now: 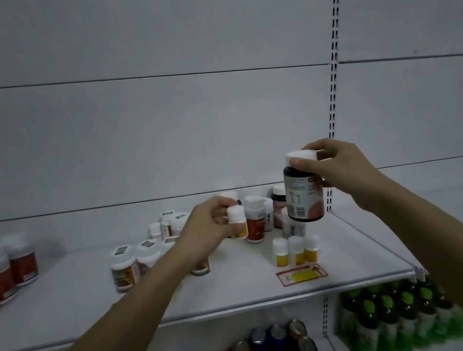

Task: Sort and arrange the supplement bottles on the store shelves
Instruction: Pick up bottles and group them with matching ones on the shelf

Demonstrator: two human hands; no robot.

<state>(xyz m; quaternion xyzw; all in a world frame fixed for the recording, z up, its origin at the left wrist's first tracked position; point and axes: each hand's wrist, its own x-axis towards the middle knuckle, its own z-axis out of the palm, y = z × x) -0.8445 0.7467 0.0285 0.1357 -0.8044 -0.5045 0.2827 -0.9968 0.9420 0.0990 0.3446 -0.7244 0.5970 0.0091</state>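
My right hand [338, 167] grips a dark supplement bottle [303, 195] by its white cap, lifted above the white shelf [240, 295]. My left hand [205, 229] holds a small white bottle with a yellow label [238, 221] just above the shelf. Behind it stand a red-labelled bottle [255, 219] and other mixed bottles. Three small yellow-labelled bottles [296, 250] stand in a row near the front right. A group of white-capped bottles [130, 265] stands left of my left forearm, partly hidden by it.
Red-labelled bottles [2, 276] line the far left of the shelf. A red and yellow price tag [301, 274] lies flat near the front edge. On the shelf below are drink cans [273, 346] and green bottles [396, 318]. A slotted upright [332, 79] runs up the back wall.
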